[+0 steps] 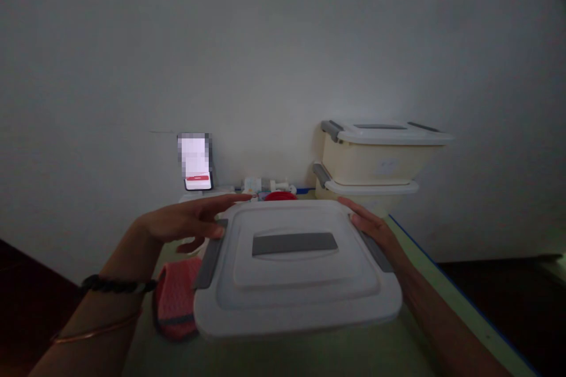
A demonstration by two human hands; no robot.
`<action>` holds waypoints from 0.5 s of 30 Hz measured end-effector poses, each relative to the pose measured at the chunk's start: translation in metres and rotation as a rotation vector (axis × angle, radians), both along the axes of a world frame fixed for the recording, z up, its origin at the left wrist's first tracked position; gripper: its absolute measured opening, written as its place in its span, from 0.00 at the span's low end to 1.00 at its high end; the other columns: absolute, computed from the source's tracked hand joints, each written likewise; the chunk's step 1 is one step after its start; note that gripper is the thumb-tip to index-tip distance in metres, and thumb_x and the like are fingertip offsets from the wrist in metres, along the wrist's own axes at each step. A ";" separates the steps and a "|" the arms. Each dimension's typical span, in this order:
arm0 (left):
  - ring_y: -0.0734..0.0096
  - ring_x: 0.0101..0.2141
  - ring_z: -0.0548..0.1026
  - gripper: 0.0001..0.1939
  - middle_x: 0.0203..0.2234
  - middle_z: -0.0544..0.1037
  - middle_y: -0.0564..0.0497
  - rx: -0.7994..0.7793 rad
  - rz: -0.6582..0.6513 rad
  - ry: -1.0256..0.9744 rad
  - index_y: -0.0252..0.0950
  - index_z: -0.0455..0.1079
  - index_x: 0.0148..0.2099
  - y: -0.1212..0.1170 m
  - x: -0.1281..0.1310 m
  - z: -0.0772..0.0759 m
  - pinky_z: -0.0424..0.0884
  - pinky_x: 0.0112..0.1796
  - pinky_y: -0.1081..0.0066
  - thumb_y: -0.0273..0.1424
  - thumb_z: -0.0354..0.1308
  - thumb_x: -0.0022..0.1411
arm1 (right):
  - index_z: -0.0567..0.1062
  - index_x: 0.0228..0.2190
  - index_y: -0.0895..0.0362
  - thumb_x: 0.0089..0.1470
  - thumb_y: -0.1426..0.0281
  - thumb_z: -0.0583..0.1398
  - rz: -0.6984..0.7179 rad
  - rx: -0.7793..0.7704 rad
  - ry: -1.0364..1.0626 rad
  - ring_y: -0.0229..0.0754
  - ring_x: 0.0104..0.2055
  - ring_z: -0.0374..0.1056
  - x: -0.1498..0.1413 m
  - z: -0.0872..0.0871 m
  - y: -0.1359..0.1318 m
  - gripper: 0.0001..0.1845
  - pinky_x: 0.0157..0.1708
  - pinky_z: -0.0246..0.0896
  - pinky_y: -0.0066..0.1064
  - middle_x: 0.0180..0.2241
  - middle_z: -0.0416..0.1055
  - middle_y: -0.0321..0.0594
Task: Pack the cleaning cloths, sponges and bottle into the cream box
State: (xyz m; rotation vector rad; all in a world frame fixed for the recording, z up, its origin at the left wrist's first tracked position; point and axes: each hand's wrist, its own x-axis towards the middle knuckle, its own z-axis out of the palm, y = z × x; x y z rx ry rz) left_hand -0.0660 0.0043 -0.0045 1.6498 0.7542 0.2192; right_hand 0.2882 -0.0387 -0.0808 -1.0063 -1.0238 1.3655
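A white storage box lid (305, 300) with a grey top handle (294, 244) and grey latches on both sides fills the middle of the view. Whether a box body is under it is hidden. My left hand (186, 219) grips the lid's far left corner, thumb by the left latch (212, 256) and fingers along the back edge. At the far right corner my right hand (370, 227) holds the lid near the right latch (375, 250), its fingers partly hidden. A pink cloth item with a dark band (177, 294) lies just left of the lid.
A lit phone (197, 162) leans against the wall. Two cream storage boxes, the upper box (371, 162) on the lower box (375, 190), stand at the back right. Behind the lid are a red round item (280, 195) and small white items. The green table (424, 265) has a blue edge.
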 end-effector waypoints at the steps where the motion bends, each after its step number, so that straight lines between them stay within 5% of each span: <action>1: 0.88 0.13 0.59 0.37 0.35 0.75 0.54 0.024 0.008 0.023 0.49 0.42 0.65 0.000 0.001 0.002 0.55 0.11 0.83 0.35 0.56 0.58 | 0.75 0.43 0.45 0.42 0.60 0.65 -0.017 -0.008 -0.012 0.56 0.49 0.67 0.000 0.002 -0.001 0.23 0.50 0.59 0.49 0.42 0.76 0.36; 9: 0.85 0.15 0.59 0.35 0.33 0.70 0.54 0.113 0.079 0.156 0.51 0.46 0.64 -0.003 0.004 0.008 0.59 0.13 0.82 0.39 0.56 0.58 | 0.73 0.47 0.51 0.45 0.59 0.63 -0.133 0.017 -0.172 0.49 0.41 0.72 -0.004 0.004 -0.003 0.25 0.44 0.63 0.41 0.42 0.76 0.38; 15: 0.73 0.26 0.72 0.34 0.44 0.71 0.48 0.127 0.158 0.200 0.49 0.52 0.63 -0.002 0.002 0.009 0.66 0.18 0.80 0.39 0.59 0.56 | 0.72 0.48 0.50 0.48 0.58 0.60 -0.122 0.126 -0.307 0.51 0.52 0.65 0.001 0.003 0.000 0.24 0.54 0.54 0.43 0.49 0.72 0.38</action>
